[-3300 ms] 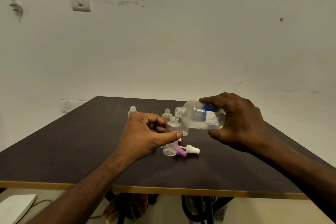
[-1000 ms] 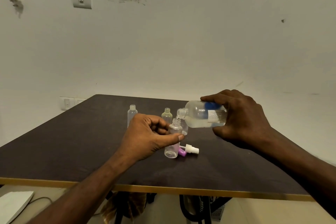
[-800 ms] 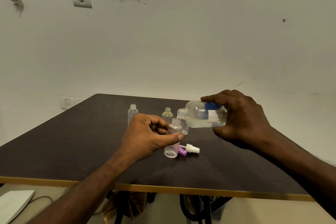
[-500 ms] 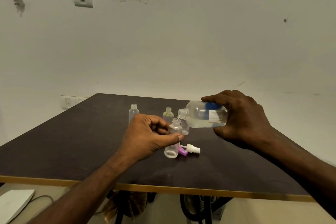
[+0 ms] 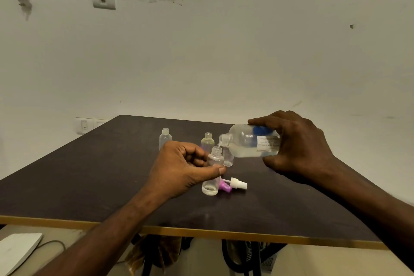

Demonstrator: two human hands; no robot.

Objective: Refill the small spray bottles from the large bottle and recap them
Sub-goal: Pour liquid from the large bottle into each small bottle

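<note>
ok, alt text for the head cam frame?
A right hand tips a large bottle over a small open bottle held by the left hand on a dark table. Loose spray caps lie beside it.

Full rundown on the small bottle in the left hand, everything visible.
The small spray bottle is clear plastic, cylindrical, with a threaded neck and no cap. It stands upright, or nearly so, on the dark table, a shallow layer of clear liquid at its bottom. The left hand pinches its middle between thumb and fingers. The large bottle, tipped by the right hand, has its mouth just above the neck, with a thin stream running in.
</note>
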